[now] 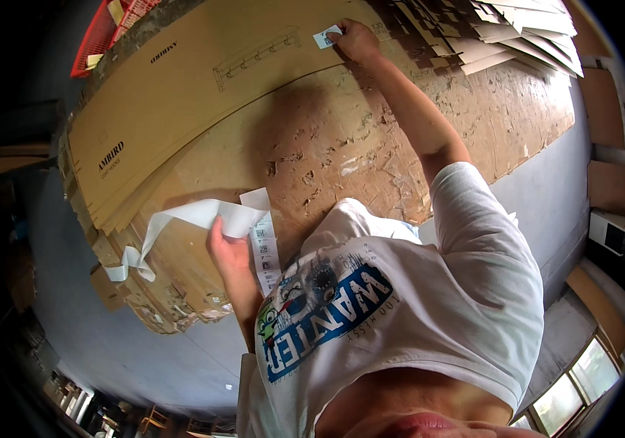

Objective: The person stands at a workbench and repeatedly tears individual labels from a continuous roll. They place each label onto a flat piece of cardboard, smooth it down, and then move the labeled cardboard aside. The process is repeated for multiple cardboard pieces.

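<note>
- From my remote seat I see the small white label [321, 39] at the far side of the counter [320, 157], above the printed face of the top cardboard sheet [144, 120]; I cannot tell whether they touch.
- The right hand [360, 42] has its fingers narrowed on the label's right edge in a pinch, leaving most of its face uncovered.
- I judge the label almost weightless and limp, probably sticky underneath, so it could curl or cling to skin. I'd take it by one edge or corner, as here, and keep off the coded face.
- The left hand [230, 252] holds the loose white paper band [196, 212], its fingers partly hidden behind the paper; how firmly they close, I cannot tell.
- That band twists and droops leftward over the counter's near side, so I expect it to be light, springy and slick, easy to snag or tear. A light grip near its flat end should do.
- The printed label strip [263, 247] runs down just beside the left wrist; I'd handle it by its margins to avoid creasing the codes.
- The cardboard sheet looks stiff but bendable and lies on others like it. I'd lift it with both hands at opposite edges, minding the corners.
</note>
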Tool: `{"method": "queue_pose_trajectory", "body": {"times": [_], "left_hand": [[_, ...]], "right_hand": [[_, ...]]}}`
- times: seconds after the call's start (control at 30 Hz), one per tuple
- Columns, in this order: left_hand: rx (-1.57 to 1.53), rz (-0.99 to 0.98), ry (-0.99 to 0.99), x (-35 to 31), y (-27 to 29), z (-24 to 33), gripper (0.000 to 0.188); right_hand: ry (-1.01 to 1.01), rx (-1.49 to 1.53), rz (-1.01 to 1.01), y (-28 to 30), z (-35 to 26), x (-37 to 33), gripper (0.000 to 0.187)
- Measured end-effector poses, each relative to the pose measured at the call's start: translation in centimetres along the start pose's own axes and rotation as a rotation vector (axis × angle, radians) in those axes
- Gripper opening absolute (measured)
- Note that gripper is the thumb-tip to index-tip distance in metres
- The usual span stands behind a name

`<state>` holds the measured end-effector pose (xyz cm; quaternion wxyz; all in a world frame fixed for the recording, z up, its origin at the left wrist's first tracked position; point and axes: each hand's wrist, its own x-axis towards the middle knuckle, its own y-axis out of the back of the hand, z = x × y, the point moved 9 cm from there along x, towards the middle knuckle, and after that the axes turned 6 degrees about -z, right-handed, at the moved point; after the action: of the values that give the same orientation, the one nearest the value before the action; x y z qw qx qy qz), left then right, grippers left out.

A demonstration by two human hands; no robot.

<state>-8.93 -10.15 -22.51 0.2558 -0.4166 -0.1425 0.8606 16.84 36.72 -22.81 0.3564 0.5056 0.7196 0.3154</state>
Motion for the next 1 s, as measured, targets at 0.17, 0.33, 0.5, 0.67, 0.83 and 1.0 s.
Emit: {"method": "queue_pose_trajectory", "body": {"times": [0.17, 0.33, 0.5, 0.67, 0.83, 1.0], "left_hand": [[-0.003, 0.000, 0.004, -0.3, 0.0, -0.3, 0.031], [0.017, 0.003, -0.020, -0.1, -0.2, 0.3, 0.031], [0.022, 0.006, -0.047, -0.9, -1.1, 1.0, 0.031], [0.005, -0.007, -0.096, -1.3, 0.5, 1.7, 0.032], [-0.104, -0.039, -0.033, -1.4, 1.2, 1.1, 0.032], [-0.449, -0.286, -0.066, -0.9, -0.7, 6.2, 0.045]], "right_hand": [[0.004, -0.032, 0.029, 0.4, -0.5, -0.5, 0.037], [0.018, -0.109, 0.021, 0.5, -1.8, -1.4, 0.035], [-0.034, -0.327, 0.096, 2.3, -2.9, -2.6, 0.042], [0.002, -0.468, 0.179, 4.8, -1.4, -4.0, 0.035], [0.520, -0.731, 0.387, -0.9, -6.6, -8.6, 0.033], [0.913, -0.285, 0.192, -2.3, -11.7, -14.0, 0.034]]}}
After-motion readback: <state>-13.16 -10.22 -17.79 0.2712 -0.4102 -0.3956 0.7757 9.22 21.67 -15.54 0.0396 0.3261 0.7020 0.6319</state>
